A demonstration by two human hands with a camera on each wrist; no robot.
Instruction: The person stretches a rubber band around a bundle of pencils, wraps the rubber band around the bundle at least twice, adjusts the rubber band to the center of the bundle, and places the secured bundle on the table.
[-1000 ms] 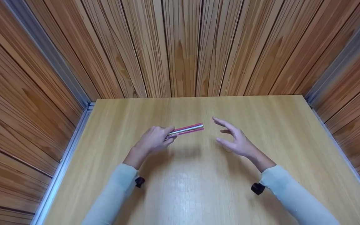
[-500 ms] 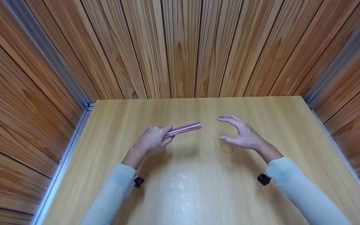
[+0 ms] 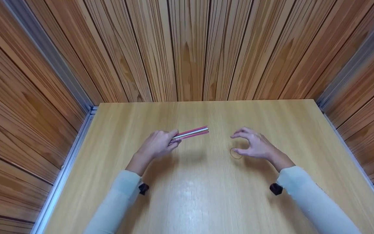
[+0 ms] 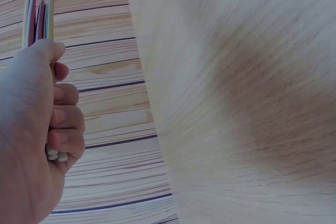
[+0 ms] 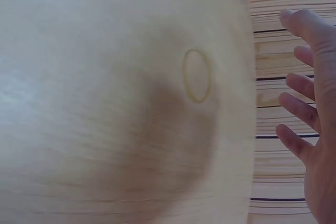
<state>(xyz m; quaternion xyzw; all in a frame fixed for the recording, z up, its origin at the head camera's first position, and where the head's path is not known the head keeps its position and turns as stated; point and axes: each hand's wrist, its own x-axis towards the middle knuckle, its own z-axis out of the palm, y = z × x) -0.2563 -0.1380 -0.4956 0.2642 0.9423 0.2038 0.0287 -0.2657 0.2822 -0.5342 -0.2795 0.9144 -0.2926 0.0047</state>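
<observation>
My left hand [image 3: 157,144] grips a bundle of slim coloured sticks [image 3: 193,132], pink and whitish in the head view. They point right, above the table. In the left wrist view the curled fingers wrap the sticks [image 4: 39,22]; red, yellowish and dark lengths stand out above the thumb, and pale rounded ends [image 4: 56,154] show under the little finger. My right hand [image 3: 255,146] holds nothing, its fingers spread in a loose curve. Its thumb tip overlaps a thin yellow-brown rubber band [image 5: 184,72] in the head view; the right wrist view shows the band lying on the table apart from the fingers.
The light wooden table [image 3: 187,201] has a back edge against a plank-patterned wall [image 3: 187,48]. Similar walls rise at left [image 3: 21,97] and right [image 3: 372,130], with grey metal rails [image 3: 67,169] along the sides. Each wrist carries a small dark device [image 3: 276,188].
My right hand moves right, then lowers towards the rubber band, its fingers bending more. The band, mostly covered at first, comes into sight. My left hand shifts slightly left with the sticks.
</observation>
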